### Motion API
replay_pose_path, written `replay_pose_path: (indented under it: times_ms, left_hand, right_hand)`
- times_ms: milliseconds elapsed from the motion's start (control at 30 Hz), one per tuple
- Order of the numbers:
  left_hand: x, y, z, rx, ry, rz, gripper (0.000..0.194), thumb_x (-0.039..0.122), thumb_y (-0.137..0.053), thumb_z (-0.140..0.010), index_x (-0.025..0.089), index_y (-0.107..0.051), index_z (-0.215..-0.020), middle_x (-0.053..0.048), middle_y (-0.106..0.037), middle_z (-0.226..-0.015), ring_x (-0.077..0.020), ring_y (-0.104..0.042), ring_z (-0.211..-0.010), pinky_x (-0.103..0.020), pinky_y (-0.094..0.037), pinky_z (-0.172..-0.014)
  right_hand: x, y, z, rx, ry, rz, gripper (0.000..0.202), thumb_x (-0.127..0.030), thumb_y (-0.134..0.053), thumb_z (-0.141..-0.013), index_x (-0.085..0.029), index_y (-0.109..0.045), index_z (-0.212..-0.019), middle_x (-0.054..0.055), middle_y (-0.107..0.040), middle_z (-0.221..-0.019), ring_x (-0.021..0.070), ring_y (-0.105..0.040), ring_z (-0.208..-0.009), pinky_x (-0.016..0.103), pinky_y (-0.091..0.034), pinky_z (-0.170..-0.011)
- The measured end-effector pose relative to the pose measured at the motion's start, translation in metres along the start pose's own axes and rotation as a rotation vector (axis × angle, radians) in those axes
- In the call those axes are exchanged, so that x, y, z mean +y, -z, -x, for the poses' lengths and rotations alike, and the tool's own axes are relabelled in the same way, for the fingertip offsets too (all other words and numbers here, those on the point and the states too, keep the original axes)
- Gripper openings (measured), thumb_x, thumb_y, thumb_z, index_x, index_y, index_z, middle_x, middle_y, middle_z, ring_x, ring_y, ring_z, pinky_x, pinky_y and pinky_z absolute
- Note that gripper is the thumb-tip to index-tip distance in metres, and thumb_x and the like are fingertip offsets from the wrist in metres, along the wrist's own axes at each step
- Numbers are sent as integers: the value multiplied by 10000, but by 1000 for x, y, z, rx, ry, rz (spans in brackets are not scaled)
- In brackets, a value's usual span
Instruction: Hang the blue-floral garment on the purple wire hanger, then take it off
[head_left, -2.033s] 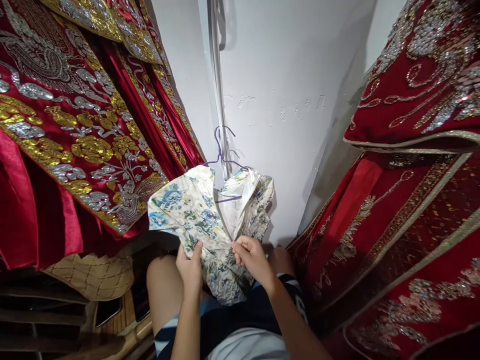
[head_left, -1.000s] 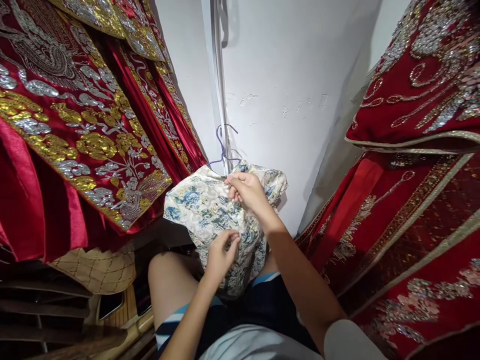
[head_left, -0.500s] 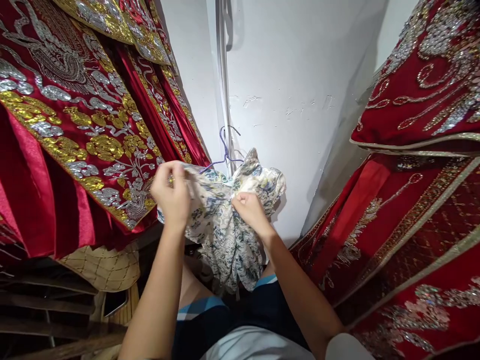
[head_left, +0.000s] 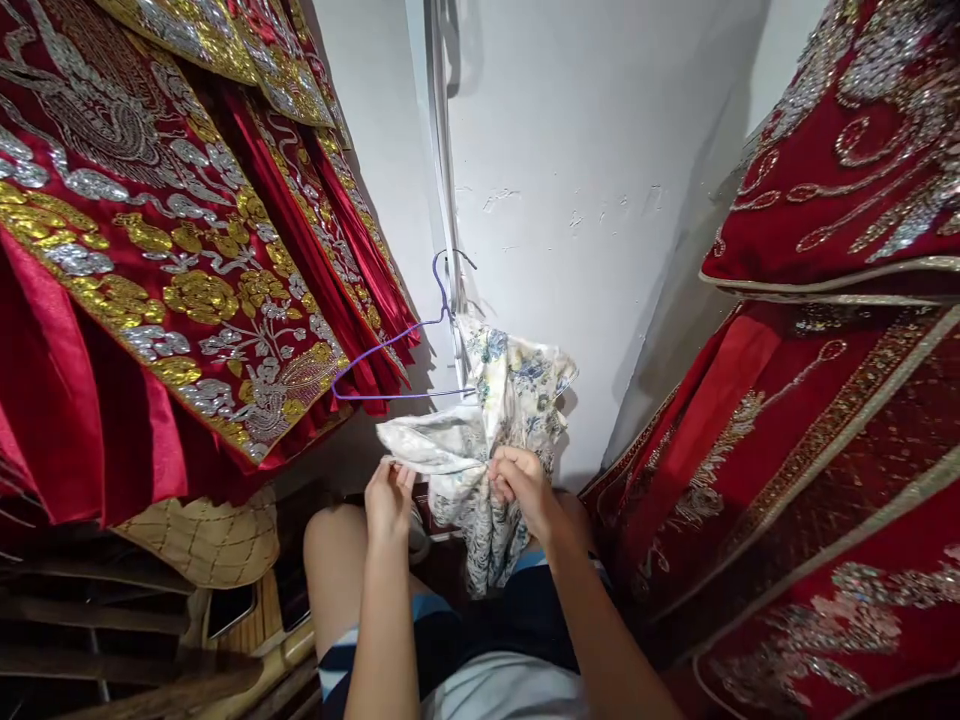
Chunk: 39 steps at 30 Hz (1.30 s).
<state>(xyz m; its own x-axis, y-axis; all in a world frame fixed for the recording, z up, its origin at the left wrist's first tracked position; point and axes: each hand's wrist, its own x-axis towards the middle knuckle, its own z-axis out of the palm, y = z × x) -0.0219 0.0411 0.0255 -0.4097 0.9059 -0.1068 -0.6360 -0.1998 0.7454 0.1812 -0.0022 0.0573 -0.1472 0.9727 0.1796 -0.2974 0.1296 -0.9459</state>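
Observation:
A white floral garment [head_left: 517, 385] hangs by its right side on a purple hanger [head_left: 375, 350], whose left arm is bare. The hanger's hook rests at a pale vertical rail on the wall. My left hand [head_left: 390, 497] pinches the lower edge of the garment's loose left part, below the bare hanger arm. My right hand [head_left: 521, 485] is closed on the gathered cloth near the garment's middle. Folds of the garment droop below both hands, over my lap.
Red embroidered garments [head_left: 217, 290] with gold and silver sequins hang at the left, and more red beaded garments [head_left: 750, 400] at the right. At the lower left are a wooden chair [head_left: 247, 625] and a phone [head_left: 231, 608]. A white wall [head_left: 555, 150] stands ahead.
The garment's left side has come off the hanger, baring its left arm. My left hand has moved down and right with the cloth; my right hand has moved slightly down and right.

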Motion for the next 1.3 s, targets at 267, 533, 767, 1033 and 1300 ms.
replay_pose_path:
  times_ms: [267, 533, 767, 1033, 1300]
  left_hand:
    - [24, -23, 39, -325, -80, -150, 302, 417, -788, -717, 171, -615, -743, -5, -598, -725, -137, -562, -674, -238, -459, -675]
    - [37, -66, 106, -824, -395, -703, 238, 373, -585, -942, 188, -715, -868, -84, -628, -944, -230, -581, -935, -310, -450, -871]
    - [41, -49, 82, -869, -272, -848, 388, 469, -539, -951, 241, -660, -1240, -98, -658, -1192, -276, -591, -1120, -351, -427, -1011]
    - [60, 9, 63, -906, -291, -1716, 500, 583, -424, -957, 185, -688, -807, -69, -688, -760, -252, -624, -754, -317, -443, -738]
    - [134, 16, 25, -589, -492, -2122, 516, 452, -314, -958, 161, -732, -1040, -190, -718, -1058, -360, -633, -1086, -426, -475, -893]
  right_hand:
    - [-26, 40, 16, -333, -143, 416, 294, -394, -633, -861, -208, -591, -638, -13, -548, -549, 132, -465, -516, 275, -385, -548]
    - [5, -9, 11, -195, -55, 19, 696, -843, -350, -842, -228, -664, -931, 80, -641, -813, 245, -625, -869, 346, -495, -714]
    - [-26, -8, 6, -384, -190, -2, 343, -279, -803, -611, -198, -658, -911, -2, -629, -745, 182, -596, -713, 292, -470, -678]
    - [-69, 20, -54, -92, 413, 472, 310, -108, -552, -669, -183, -711, -924, 38, -705, -968, 198, -626, -890, 284, -478, -788]
    - [-44, 16, -133, -40, 238, 539, 236, -313, -526, -769, -172, -689, -865, 26, -686, -826, 214, -609, -880, 324, -467, -848]
